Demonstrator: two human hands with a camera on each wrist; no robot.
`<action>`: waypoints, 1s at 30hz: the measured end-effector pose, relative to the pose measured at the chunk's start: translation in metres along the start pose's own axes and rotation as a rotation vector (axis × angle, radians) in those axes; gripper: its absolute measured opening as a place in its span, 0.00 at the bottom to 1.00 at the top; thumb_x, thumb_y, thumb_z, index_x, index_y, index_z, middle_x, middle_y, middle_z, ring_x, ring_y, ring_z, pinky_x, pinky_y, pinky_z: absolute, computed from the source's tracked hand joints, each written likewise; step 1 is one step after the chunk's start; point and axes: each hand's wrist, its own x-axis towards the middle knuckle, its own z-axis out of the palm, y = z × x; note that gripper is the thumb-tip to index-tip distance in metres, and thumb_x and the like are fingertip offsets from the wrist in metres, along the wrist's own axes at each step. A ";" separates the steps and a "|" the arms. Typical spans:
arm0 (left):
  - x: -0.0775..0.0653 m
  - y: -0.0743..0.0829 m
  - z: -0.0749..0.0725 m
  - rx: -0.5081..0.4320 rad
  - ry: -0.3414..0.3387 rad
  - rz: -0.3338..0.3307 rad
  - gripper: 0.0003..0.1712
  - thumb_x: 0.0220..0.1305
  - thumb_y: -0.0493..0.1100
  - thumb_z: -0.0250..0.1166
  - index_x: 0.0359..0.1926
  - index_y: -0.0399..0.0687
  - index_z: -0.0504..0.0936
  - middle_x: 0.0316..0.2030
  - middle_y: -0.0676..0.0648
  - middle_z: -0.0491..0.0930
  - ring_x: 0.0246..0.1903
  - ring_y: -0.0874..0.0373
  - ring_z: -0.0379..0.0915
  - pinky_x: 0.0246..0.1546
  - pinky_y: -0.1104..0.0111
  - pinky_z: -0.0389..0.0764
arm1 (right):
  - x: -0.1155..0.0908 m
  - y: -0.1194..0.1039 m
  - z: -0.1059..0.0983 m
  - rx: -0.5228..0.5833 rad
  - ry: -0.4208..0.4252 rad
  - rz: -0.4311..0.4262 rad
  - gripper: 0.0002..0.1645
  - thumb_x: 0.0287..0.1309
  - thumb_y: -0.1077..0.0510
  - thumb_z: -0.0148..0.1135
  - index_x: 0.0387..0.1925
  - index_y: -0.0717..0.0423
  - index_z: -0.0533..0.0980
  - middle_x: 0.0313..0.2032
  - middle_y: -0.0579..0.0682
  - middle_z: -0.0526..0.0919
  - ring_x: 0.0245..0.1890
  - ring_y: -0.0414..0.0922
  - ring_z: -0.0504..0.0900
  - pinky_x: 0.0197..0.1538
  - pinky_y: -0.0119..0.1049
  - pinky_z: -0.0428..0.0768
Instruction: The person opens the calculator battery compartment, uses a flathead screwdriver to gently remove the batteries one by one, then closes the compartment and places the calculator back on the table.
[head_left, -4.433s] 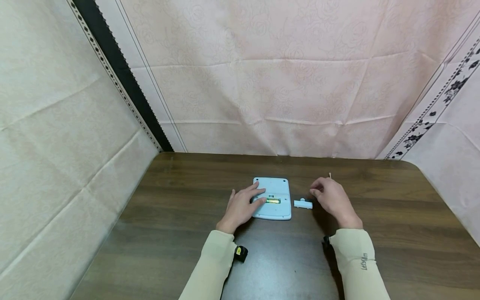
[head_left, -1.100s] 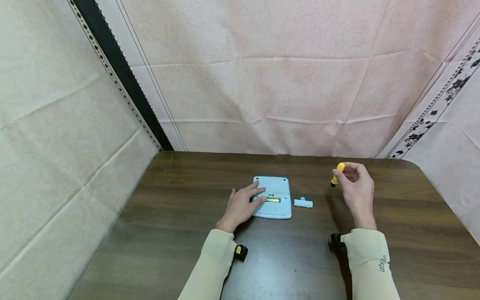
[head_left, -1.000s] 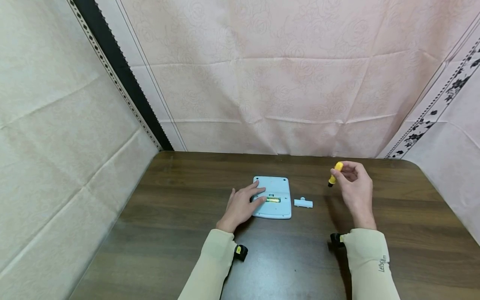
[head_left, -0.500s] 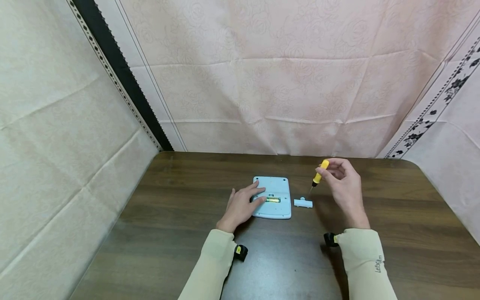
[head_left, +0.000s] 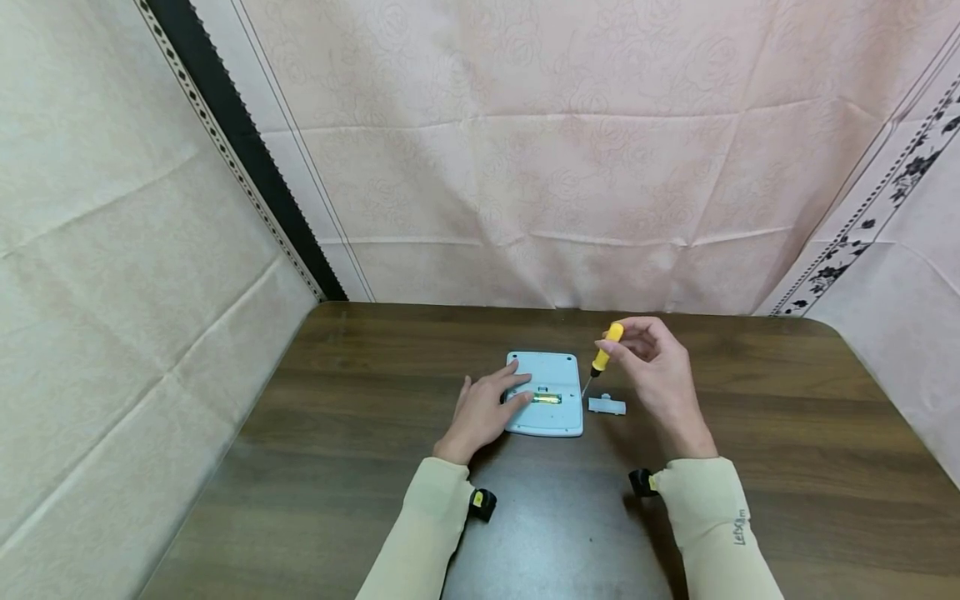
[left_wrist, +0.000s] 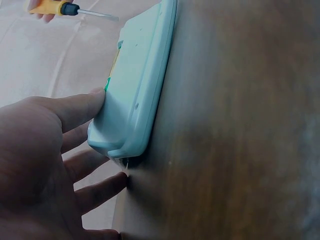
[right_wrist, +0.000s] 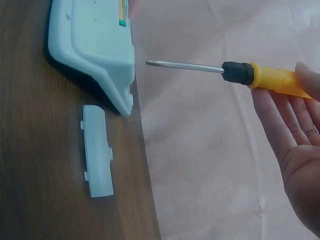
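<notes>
A light blue, calculator-like device [head_left: 558,421] lies back side up on the table, its battery compartment uncovered. Inside that slot a green-and-gold battery [head_left: 547,399] shows. My left hand [head_left: 480,417] rests on the device's left side with fingers spread; in the left wrist view the thumb [left_wrist: 82,110] lies on its back. Between the thumb and fingers of my right hand [head_left: 663,383] is a yellow-handled screwdriver [right_wrist: 275,80] with a black collar. Its blade slants down toward the device's right edge, apart from it in the right wrist view. The loose battery cover [head_left: 606,405] lies just right of the device.
The brown wooden table [head_left: 360,400] has rounded far corners. Behind it hangs a pale pink patterned cloth [head_left: 555,183], with a white cloth [head_left: 135,250] on the left side. Each wrist wears a small black camera [head_left: 482,504].
At first the right hand was beside the cover with only a thin tip showing above it. It then held the screwdriver farther right and has moved left toward the device. The left hand stayed put.
</notes>
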 end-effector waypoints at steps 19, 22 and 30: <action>0.000 0.002 -0.001 0.008 0.001 -0.014 0.24 0.80 0.54 0.62 0.71 0.56 0.81 0.77 0.52 0.67 0.77 0.47 0.61 0.76 0.33 0.42 | -0.002 -0.001 0.022 0.065 -0.067 -0.038 0.22 0.65 0.60 0.76 0.54 0.62 0.77 0.46 0.57 0.87 0.43 0.42 0.87 0.49 0.26 0.83; 0.000 0.002 -0.001 0.008 0.000 -0.015 0.24 0.80 0.54 0.62 0.71 0.57 0.81 0.77 0.52 0.67 0.77 0.47 0.61 0.76 0.33 0.42 | -0.002 0.001 0.024 0.054 -0.071 -0.041 0.21 0.65 0.61 0.76 0.55 0.62 0.77 0.46 0.57 0.87 0.43 0.41 0.87 0.49 0.25 0.83; 0.001 0.001 -0.001 0.016 -0.006 -0.016 0.24 0.80 0.54 0.62 0.71 0.57 0.81 0.78 0.52 0.66 0.77 0.47 0.60 0.76 0.33 0.42 | -0.001 0.007 0.028 0.045 -0.085 -0.044 0.21 0.66 0.62 0.75 0.54 0.63 0.76 0.47 0.57 0.87 0.42 0.41 0.87 0.48 0.25 0.83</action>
